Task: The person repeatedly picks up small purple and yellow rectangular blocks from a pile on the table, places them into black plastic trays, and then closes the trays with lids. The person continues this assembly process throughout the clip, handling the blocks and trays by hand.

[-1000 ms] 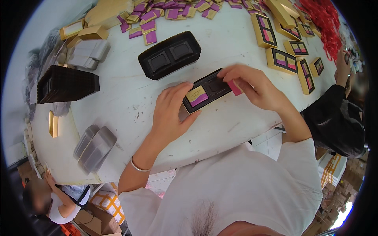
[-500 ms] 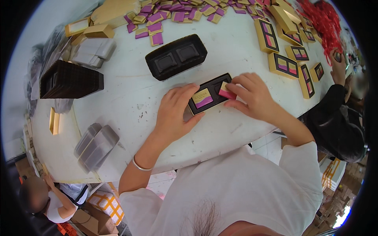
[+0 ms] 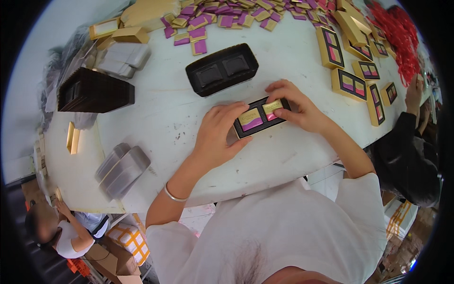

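Observation:
A small gold box with a dark two-compartment tray rests on the white table in front of me. My left hand grips its left end, fingers along the far side and thumb at the near side. In the left compartment sits a gold-and-purple wrapped chocolate. The right compartment has a gold-and-pink wrapped chocolate, lying about level, with my right hand closed on it by thumb and fingers. The right end of the box is partly hidden by that hand. Just beyond stands a larger black tray.
A heap of wrapped chocolates covers the far edge. Filled gold boxes and red ribbon lie right. At left are stacked dark trays, clear plastic cases and a gold sleeve. Other people are at both sides.
The gold-and-pink chocolate, tilted in my right fingers before, now lies in the right compartment. My right hand has turned over it. The whole view has shifted slightly.

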`<state>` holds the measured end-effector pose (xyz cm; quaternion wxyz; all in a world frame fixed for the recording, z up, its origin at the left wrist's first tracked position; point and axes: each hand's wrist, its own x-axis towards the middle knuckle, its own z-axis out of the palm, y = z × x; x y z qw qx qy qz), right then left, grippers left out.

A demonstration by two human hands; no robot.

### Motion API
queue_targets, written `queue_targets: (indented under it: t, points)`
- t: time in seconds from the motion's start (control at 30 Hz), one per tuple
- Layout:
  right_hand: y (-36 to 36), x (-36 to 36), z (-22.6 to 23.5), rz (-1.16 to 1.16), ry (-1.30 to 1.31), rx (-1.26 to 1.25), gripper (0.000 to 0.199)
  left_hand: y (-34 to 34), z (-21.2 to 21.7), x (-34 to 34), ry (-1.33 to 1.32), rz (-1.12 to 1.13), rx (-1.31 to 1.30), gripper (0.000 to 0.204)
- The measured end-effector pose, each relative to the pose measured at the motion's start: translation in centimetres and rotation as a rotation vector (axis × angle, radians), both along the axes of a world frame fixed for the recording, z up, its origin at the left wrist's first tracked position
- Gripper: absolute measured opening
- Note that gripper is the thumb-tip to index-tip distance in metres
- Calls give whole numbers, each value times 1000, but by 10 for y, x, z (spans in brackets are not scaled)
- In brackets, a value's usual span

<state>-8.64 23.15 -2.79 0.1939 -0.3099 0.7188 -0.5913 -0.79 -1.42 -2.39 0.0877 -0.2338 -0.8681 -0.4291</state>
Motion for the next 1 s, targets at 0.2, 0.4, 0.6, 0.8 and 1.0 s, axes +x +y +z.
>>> queue_targets:
  t: [0.2,0.4,0.6,0.8,1.0]
  points:
    - [-2,14,20,3,399,275,35,3,-8,3,-15,-7,27,62]
    - [41,11,16,-65,871,642,49,12,23,19,316,52,-135,63]
    - [137,-59,5,-479,1147,953,47,-113,96,21,660,625,-189,20]
    - [100,-47,24,-532,1061,823,38,-387,49,58,208,1312,-725,51]
    - [29,-21,39,-330,891,528,53,-525,-31,100,-431,1445,-901,34]
